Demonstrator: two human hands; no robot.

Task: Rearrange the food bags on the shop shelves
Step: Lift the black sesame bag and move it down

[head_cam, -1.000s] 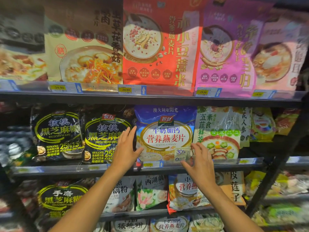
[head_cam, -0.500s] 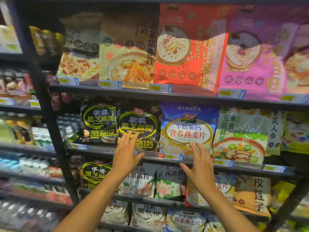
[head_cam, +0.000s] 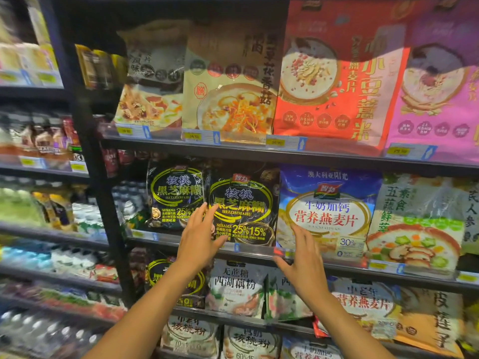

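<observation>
Dim overhead light, shadow band across top bags, left edge blurred, wide-angle warp.

Both hands (head_cam: 199,238) (head_cam: 303,257) open before black sesame bag (head_cam: 243,206) on shelf (head_cam: 324,264)

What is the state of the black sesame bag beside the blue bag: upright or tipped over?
Upright: the black sesame bag stands on its shelf, front facing out, text right way up.
</observation>
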